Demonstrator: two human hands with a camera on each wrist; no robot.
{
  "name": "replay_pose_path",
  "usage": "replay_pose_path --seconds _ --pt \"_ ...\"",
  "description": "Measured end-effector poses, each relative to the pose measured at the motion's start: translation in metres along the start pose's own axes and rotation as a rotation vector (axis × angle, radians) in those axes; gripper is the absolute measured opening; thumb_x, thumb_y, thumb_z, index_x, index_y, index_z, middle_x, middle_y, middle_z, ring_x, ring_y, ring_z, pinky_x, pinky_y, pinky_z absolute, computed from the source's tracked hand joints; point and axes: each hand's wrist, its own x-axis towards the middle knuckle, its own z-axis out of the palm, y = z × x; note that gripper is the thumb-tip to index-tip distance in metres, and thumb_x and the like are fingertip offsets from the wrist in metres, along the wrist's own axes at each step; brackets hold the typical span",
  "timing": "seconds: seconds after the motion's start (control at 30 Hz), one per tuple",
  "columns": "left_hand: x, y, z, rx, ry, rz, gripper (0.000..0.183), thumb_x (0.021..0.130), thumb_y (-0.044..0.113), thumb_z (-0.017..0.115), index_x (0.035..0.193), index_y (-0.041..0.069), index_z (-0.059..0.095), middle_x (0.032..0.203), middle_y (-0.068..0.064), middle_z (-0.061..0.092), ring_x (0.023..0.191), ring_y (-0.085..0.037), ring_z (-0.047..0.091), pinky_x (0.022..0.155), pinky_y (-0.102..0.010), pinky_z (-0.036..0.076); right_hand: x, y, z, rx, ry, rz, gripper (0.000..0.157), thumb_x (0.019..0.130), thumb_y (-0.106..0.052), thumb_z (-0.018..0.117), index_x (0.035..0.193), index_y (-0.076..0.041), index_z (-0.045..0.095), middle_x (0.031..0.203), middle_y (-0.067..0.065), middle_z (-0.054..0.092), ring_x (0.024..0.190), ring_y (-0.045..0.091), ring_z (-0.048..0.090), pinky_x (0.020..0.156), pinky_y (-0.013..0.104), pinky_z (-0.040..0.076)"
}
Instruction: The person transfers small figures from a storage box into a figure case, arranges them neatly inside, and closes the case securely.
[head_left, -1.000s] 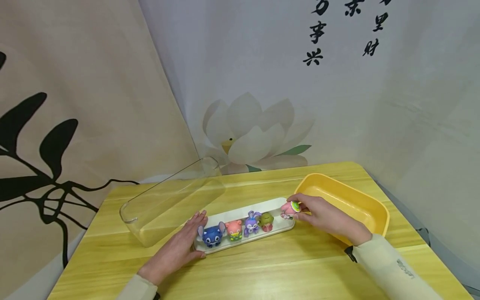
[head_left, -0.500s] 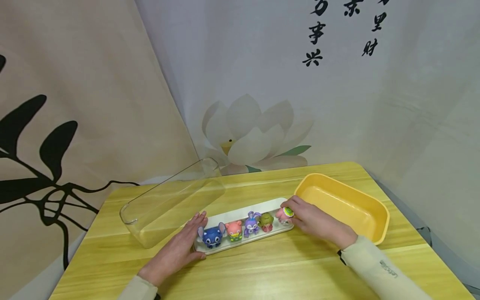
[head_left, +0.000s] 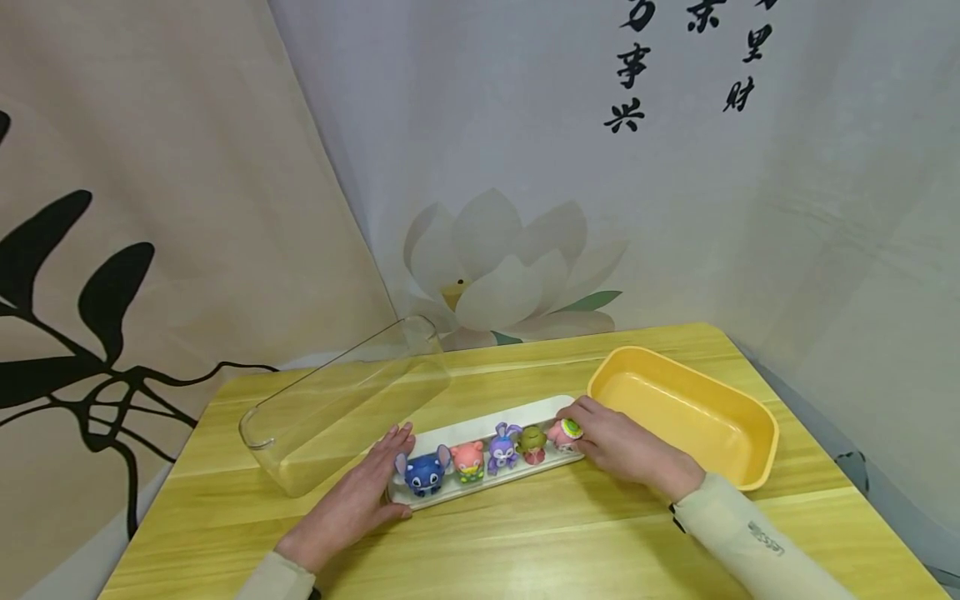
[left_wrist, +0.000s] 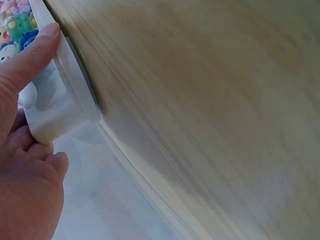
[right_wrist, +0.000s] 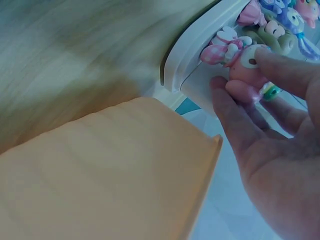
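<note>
A long white tray [head_left: 517, 415] lies across the middle of the table with a row of small toy figurines. From the left they are a blue big-eared figurine [head_left: 425, 475], a pink bear figurine [head_left: 468, 457], a purple rabbit figurine [head_left: 503, 450] and a green-and-red figurine [head_left: 533, 442]. My left hand [head_left: 358, 493] holds the tray's left end, its thumb on the near rim [left_wrist: 62, 55] in the left wrist view. At the right end, my right hand [head_left: 628, 443] pinches a pink figurine [right_wrist: 245, 70] between thumb and fingers, low over the tray.
A yellow basin [head_left: 693, 417] stands behind and right of my right hand. At the back left, a large clear container [head_left: 352, 400] lies close to my left hand. A printed curtain [head_left: 495, 150] hangs behind the wooden table [head_left: 525, 542].
My right hand has moved left and slightly down with the pink figurine, bringing it from the tray's right end closer to the green-and-red figurine. The left hand has stayed in place.
</note>
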Motion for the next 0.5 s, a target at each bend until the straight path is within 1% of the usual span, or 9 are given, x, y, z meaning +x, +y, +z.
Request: replay_pose_path --seconds 0.07,0.23,0.27,0.3,0.37,0.43,0.5 --pt "-0.0004 -0.0001 0.0003 -0.003 0.0 -0.003 0.1 0.079 0.028 0.091 0.158 -0.002 0.037 0.168 -0.017 0.028 0.153 -0.036 0.028 0.118 -0.05 0.033 0.0002 -0.0001 0.0008 -0.007 0.019 -0.02 0.033 0.098 -0.01 0.072 0.13 -0.01 0.063 0.121 0.002 0.06 0.1 0.015 0.062 0.084 0.036 0.061" --pt "-0.0012 -0.0003 0.001 -0.003 -0.004 -0.004 0.1 0.079 0.028 0.091 0.158 -0.002 0.037 0.168 -0.017 0.027 0.153 -0.036 0.028 0.12 -0.05 0.032 0.0 0.0006 0.0028 -0.036 0.079 -0.074 0.037 0.094 -0.004 0.075 0.129 -0.008 0.064 0.118 0.004 0.058 0.096 0.015 0.062 0.078 0.032 0.06" --pt "-0.0013 -0.0003 0.0012 -0.001 -0.005 -0.003 0.1 0.079 0.029 0.09 0.158 -0.002 0.037 0.168 -0.017 0.027 0.153 -0.036 0.028 0.12 -0.05 0.031 -0.0003 0.0005 0.0029 -0.039 0.082 -0.074 0.039 0.093 -0.003 0.076 0.13 -0.008 0.064 0.118 0.005 0.058 0.095 0.015 0.062 0.076 0.031 0.06" --pt "-0.0013 -0.0003 0.0011 0.002 -0.006 -0.001 0.1 0.079 0.029 0.09 0.158 -0.002 0.037 0.168 -0.017 0.028 0.153 -0.036 0.028 0.12 -0.05 0.031 -0.0007 0.0004 0.0029 -0.042 0.082 -0.07 0.04 0.093 -0.002 0.076 0.13 -0.007 0.063 0.119 0.005 0.058 0.094 0.015 0.062 0.075 0.03 0.06" --pt "-0.001 0.0001 0.0007 0.015 -0.004 0.004 0.1 0.079 0.03 0.09 0.157 -0.002 0.038 0.167 -0.017 0.028 0.153 -0.036 0.029 0.12 -0.051 0.031 -0.0021 -0.0008 0.0015 -0.047 0.08 -0.04 0.043 0.092 -0.004 0.077 0.132 -0.007 0.063 0.123 0.007 0.058 0.097 0.016 0.063 0.078 0.031 0.061" --pt "-0.0005 0.0004 0.0 0.045 0.003 0.012 0.1 0.078 0.031 0.091 0.157 -0.003 0.039 0.166 -0.018 0.03 0.152 -0.037 0.03 0.12 -0.053 0.032 -0.0052 -0.0027 -0.0016 -0.053 0.09 -0.001 0.044 0.092 -0.006 0.076 0.134 -0.006 0.062 0.13 0.01 0.057 0.099 0.019 0.065 0.08 0.033 0.061" --pt "0.0001 0.0008 -0.0013 0.079 0.012 0.016 0.101 0.076 0.033 0.092 0.155 -0.003 0.041 0.166 -0.019 0.031 0.151 -0.038 0.032 0.12 -0.055 0.033 -0.009 -0.005 -0.0061 -0.056 0.111 0.038 0.046 0.093 -0.01 0.076 0.136 -0.006 0.061 0.137 0.012 0.055 0.105 0.022 0.066 0.083 0.037 0.061"
